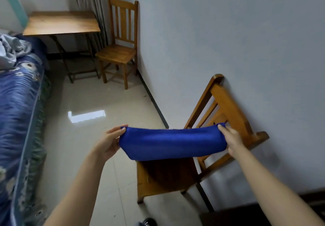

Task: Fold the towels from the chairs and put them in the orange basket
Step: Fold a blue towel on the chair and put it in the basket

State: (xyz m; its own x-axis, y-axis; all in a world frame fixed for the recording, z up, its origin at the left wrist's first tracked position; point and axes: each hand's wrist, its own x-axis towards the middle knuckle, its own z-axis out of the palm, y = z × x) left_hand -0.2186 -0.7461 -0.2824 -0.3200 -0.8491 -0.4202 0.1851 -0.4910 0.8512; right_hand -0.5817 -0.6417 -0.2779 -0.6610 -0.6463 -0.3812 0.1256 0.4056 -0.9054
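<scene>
A bright blue towel (171,143) hangs stretched between my two hands, doubled over into a long band. My left hand (110,142) pinches its left end and my right hand (232,140) pinches its right end. The towel is held in the air above the seat of a wooden chair (158,181) that stands against the wall. A second wooden chair (121,49) stands further back with a bare seat. No orange basket is in view.
A bed with a blue patterned cover (19,120) runs along the left. A wooden folding table (61,23) stands at the back beside the far chair, by a curtain. Glossy tiled floor (84,102) lies between bed and wall.
</scene>
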